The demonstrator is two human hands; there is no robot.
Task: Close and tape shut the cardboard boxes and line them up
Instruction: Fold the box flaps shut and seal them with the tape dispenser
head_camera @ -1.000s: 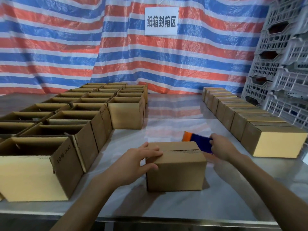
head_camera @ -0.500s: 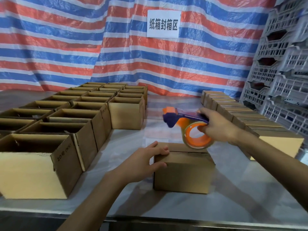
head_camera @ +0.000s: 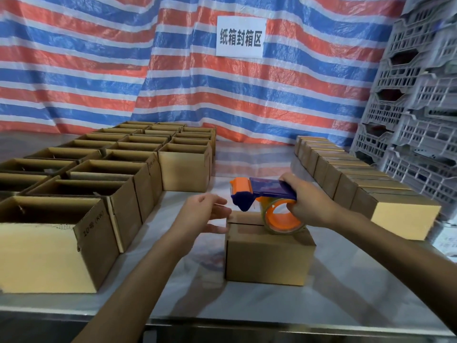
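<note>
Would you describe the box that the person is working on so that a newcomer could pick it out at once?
On the metal table, a block of open boxes fills the left side and a row of closed boxes runs along the right. In the gap between them, one box stands alone. Only it has the orange and blue tape dispenser at its top, held by the right hand.

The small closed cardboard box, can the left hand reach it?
Probably yes. The left hand is open beside the top left edge of the small closed brown cardboard box, nothing between them. The right hand holds the orange and blue tape dispenser over the top's right part only.
</note>
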